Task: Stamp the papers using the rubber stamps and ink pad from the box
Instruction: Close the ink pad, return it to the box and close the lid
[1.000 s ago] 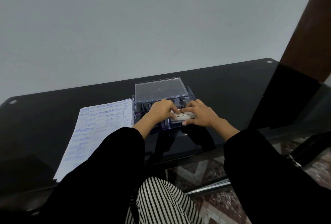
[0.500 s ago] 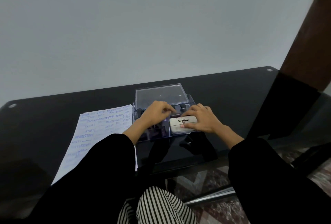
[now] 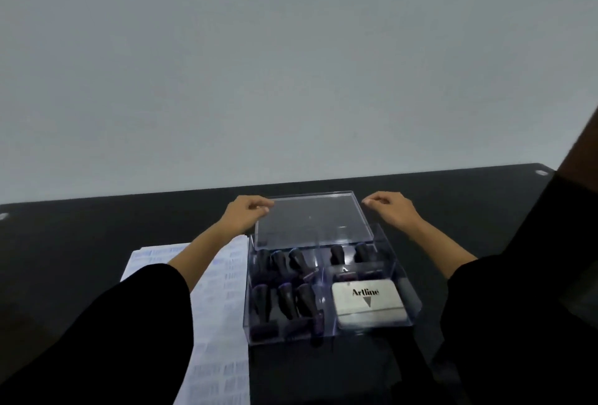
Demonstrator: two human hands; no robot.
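Looking through the head camera, I see the left hand (image 3: pixel 247 212) pinching the far left corner of the clear plastic lid (image 3: pixel 312 220) and the right hand (image 3: pixel 390 208) curled just beside its right corner, though I cannot tell whether it grips; I judge they are there to steady the lid evenly. The clear plastic box (image 3: pixel 409 291) holds dark rubber stamps (image 3: pixel 288 297) on the left and the silver ink pad (image 3: pixel 367 304) front right, with white stamped papers (image 3: pixel 223 323) just beside it.

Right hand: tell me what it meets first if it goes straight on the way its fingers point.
The clear lid. The right hand points its curled fingers leftward at the lid's right edge, near the far corner. A narrow gap shows between them, though depth is unclear.
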